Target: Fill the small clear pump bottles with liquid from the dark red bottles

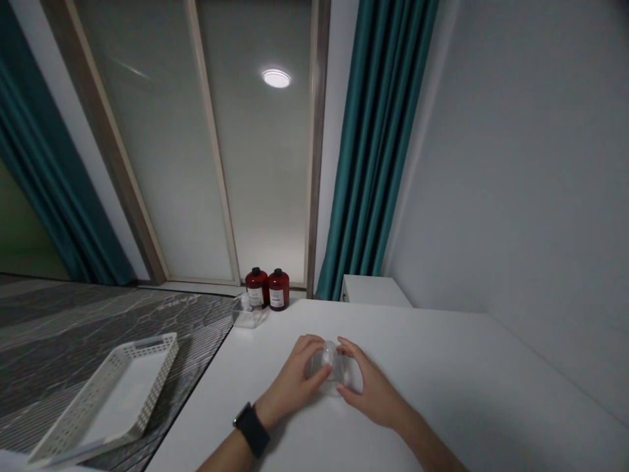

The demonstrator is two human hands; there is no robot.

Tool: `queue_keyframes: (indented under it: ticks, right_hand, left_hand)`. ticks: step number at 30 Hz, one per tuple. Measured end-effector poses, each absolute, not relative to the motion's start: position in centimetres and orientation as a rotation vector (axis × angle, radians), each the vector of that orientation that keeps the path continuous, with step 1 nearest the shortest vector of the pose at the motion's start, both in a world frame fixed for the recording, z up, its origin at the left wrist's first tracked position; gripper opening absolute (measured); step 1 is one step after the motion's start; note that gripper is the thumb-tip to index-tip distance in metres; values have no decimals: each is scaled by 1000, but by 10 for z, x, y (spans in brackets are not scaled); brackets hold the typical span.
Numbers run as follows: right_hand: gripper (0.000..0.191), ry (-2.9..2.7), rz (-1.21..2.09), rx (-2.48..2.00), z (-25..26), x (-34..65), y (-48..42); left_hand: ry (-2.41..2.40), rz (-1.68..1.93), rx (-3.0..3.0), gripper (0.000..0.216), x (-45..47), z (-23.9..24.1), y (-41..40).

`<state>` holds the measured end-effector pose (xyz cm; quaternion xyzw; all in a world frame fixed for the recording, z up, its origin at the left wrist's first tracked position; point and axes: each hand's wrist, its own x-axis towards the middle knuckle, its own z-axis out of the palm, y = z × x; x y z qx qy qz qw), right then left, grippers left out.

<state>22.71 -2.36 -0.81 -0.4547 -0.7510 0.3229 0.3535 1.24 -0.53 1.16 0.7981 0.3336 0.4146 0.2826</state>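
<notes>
A small clear plastic box [322, 388] rests on the white table in front of me, with a whitish see-through piece [329, 353] standing up in it. My left hand [299, 373] curls round the left side of the box, thumb across its front and fingers behind. From the right, my right hand [371, 390] grips the box between its thumb at the front and its fingers at the back. Fingers and glare hide part of the box, and the exact kind of the piece inside is too blurred to tell.
Two dark red bottles [279, 290] with black caps stand at the table's far left corner. Beside them sits another clear box [249, 318] with a whitish piece. A white perforated basket [160, 367] lies left of the white table [422, 367]. A white cabinet [376, 290] stands behind.
</notes>
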Motion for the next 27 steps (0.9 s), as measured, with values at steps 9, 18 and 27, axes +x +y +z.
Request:
queue_keyframes:
  ticks: [9,18,27]
  right_hand:
    - [87,-1953,891,-1147,-8,225,-24]
    - [61,-1854,1067,-987,-17,230,-14]
    - [31,-1766,881,-1110,-22,190,53]
  left_hand:
    - [844,1120,1989,20,18,12,-8]
    - [883,1016,2028,12,0,24,-2]
    - [878,1184,1844,32,-44,21,23]
